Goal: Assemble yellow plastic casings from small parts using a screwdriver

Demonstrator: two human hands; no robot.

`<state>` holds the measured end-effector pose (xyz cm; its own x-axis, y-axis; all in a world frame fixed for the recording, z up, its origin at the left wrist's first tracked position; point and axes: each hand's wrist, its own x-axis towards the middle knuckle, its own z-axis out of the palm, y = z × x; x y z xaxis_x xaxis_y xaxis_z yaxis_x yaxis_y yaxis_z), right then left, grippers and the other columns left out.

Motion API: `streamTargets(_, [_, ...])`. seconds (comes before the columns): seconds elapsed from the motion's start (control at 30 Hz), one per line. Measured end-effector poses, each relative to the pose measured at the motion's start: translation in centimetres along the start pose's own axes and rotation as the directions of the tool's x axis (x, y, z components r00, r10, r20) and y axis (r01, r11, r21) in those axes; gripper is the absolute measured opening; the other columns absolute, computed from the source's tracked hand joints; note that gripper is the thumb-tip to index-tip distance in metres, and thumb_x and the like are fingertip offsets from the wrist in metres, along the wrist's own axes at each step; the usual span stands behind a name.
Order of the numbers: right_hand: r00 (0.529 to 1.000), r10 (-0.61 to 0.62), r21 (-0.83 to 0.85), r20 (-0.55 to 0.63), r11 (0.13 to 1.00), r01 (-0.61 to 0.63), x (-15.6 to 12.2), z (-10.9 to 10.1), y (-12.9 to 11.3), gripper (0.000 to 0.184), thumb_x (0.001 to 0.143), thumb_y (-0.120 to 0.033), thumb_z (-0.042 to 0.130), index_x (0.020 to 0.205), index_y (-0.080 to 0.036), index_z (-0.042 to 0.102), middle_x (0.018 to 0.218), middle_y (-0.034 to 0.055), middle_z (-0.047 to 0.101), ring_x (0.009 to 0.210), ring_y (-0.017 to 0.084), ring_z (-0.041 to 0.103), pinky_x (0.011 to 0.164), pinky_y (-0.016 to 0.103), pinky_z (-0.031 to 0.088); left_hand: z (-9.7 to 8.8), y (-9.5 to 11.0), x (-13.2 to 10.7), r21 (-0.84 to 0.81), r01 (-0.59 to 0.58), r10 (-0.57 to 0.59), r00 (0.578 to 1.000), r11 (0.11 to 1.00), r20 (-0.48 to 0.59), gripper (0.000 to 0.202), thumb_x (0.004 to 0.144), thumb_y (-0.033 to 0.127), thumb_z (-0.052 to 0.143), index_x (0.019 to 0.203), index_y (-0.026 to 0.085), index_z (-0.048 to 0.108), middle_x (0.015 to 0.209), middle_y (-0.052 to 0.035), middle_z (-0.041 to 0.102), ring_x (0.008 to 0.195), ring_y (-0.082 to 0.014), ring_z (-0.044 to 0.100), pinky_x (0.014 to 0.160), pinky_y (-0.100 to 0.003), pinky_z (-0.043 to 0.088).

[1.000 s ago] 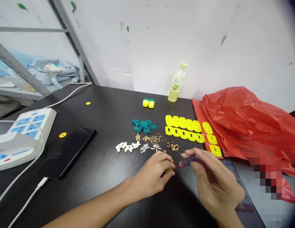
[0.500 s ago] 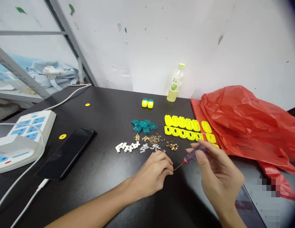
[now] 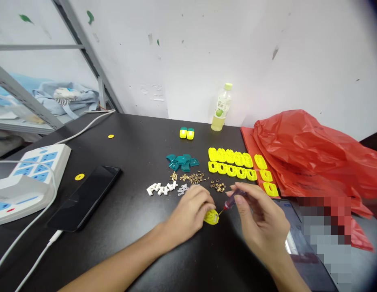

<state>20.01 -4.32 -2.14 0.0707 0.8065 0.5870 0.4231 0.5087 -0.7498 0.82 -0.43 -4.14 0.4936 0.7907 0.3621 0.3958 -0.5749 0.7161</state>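
Yellow plastic piece (image 3: 211,217) is now in plain view, just past the fingers of the left hand (image 3: 188,213), low above the black tabletop (image 3: 130,243). The left hand is closed and pinches this piece, and its forearm seems to rest on the tabletop, probably to keep the piece steady. The right hand (image 3: 261,221) pinches a small tool (image 3: 235,199) between thumb and fingers, like a pen, likely for good control of its thin tip. The tool has a purple handle and a red collar. Its tip touches the piece or is just beside it; I cannot tell which.

Ahead of the hands, small parts lie in groups by kind, probably to make each kind easy to find: 2 rows of 5 yellow pieces (image 3: 229,162), teal pieces (image 3: 182,161), brass bits (image 3: 191,178) and white pieces (image 3: 161,188). Left of the hands is a black phone (image 3: 85,198), and right of them is a red plastic bag (image 3: 300,158).

Compared with the earlier frame, the 2 hands are closer together. The yellow piece was almost hidden in the left hand before, but now much more of it shows.
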Motion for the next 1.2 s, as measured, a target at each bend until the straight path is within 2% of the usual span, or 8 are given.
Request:
streamTargets(0.13, [1.000,0.018,0.006,-0.010,1.000,-0.018,0.3,0.0,0.0,0.029,0.092,-0.012,0.058,0.119,-0.021,0.064,0.108,0.0090,0.068,0.088,0.018,0.071,0.079,0.034,0.063,-2.6,-2.3,1.8,0.239,0.071,-0.023,0.980,0.968,-0.198,0.017,0.096,0.019,0.054,0.089,0.021,0.069,0.091,-0.0039,0.070,0.088,-0.0196,0.059,0.080,-0.036,0.042])
streamTargets(0.33, [1.000,0.020,-0.003,-0.013,1.000,-0.020,0.4,-0.1,0.0,0.029,0.091,-0.011,0.058,0.118,-0.021,0.064,0.107,0.0084,0.068,0.089,0.018,0.070,0.077,0.034,0.064,-2.7,-3.9,3.0,0.460,0.096,-0.060,0.994,0.883,-0.093,0.017,0.095,0.014,0.054,0.096,0.021,0.070,0.093,-0.0028,0.075,0.091,-0.0211,0.061,0.079,-0.038,0.033])
streamTargets(0.67, [0.989,-0.005,0.010,-0.149,1.000,0.007,0.0,0.0,0.0,0.036,0.089,-0.008,0.061,0.122,-0.022,0.065,0.107,0.0082,0.069,0.088,0.019,0.072,0.078,0.035,0.065,-3.8,-1.9,2.0,0.515,0.078,-0.049,0.996,0.854,-0.070,0.022,0.096,0.016,0.048,0.107,0.020,0.065,0.108,-0.0064,0.071,0.094,-0.0236,0.057,0.076,-0.039,0.033])
streamTargets(0.77, [0.978,-0.015,0.031,-0.210,0.999,0.021,-0.2,0.2,-0.3,0.039,0.089,-0.007,0.060,0.125,-0.023,0.063,0.107,0.0079,0.069,0.087,0.019,0.073,0.076,0.034,0.066,-3.0,-0.1,0.9,0.406,-0.019,-0.001,0.999,0.914,0.048,0.025,0.091,0.031,0.059,0.111,0.018,0.064,0.110,-0.0085,0.067,0.098,-0.0252,0.054,0.084,-0.041,0.037])
streamTargets(0.83, [0.972,-0.023,0.051,-0.233,0.998,0.036,-0.2,0.3,-0.4,0.043,0.089,-0.006,0.060,0.129,-0.023,0.060,0.108,0.0077,0.069,0.087,0.018,0.073,0.074,0.033,0.066,-2.0,0.8,0.3,0.368,-0.072,0.006,0.984,0.927,0.178,0.050,0.080,0.054,0.071,0.113,0.016,0.065,0.107,-0.0097,0.065,0.096,-0.0275,0.054,0.085,-0.042,0.041])
streamTargets(0.9, [0.974,-0.031,0.056,-0.226,0.997,0.045,-0.2,0.4,-0.5,0.044,0.089,-0.005,0.060,0.129,-0.023,0.059,0.108,0.0079,0.070,0.087,0.019,0.074,0.074,0.032,0.066,-0.9,1.1,-0.1,0.352,-0.110,0.010,0.961,0.929,0.275,0.061,0.074,0.063,0.073,0.111,0.015,0.066,0.102,-0.0095,0.063,0.094,-0.0272,0.054,0.083,-0.041,0.044])
streamTargets(1.07, [0.993,-0.036,0.014,-0.116,0.999,0.038,-0.2,0.3,-0.4,0.041,0.087,-0.003,0.061,0.124,-0.022,0.061,0.109,0.0082,0.069,0.089,0.019,0.073,0.078,0.035,0.066,0.1,0.4,-0.1,0.331,-0.156,0.033,0.937,0.931,0.348,0.038,0.085,0.049,0.069,0.100,0.014,0.068,0.095,-0.0076,0.062,0.087,-0.0228,0.055,0.077,-0.035,0.047])
streamTargets(1.2, [0.990,-0.046,0.028,-0.134,0.998,0.050,0.0,0.4,-0.3,0.042,0.087,-0.001,0.060,0.124,-0.022,0.061,0.108,0.0078,0.068,0.091,0.019,0.073,0.077,0.033,0.066,-0.3,-0.3,0.0,0.309,-0.170,0.054,0.935,0.936,0.351,0.038,0.085,0.047,0.070,0.103,0.014,0.069,0.096,-0.0074,0.061,0.088,-0.0225,0.055,0.078,-0.034,0.047])
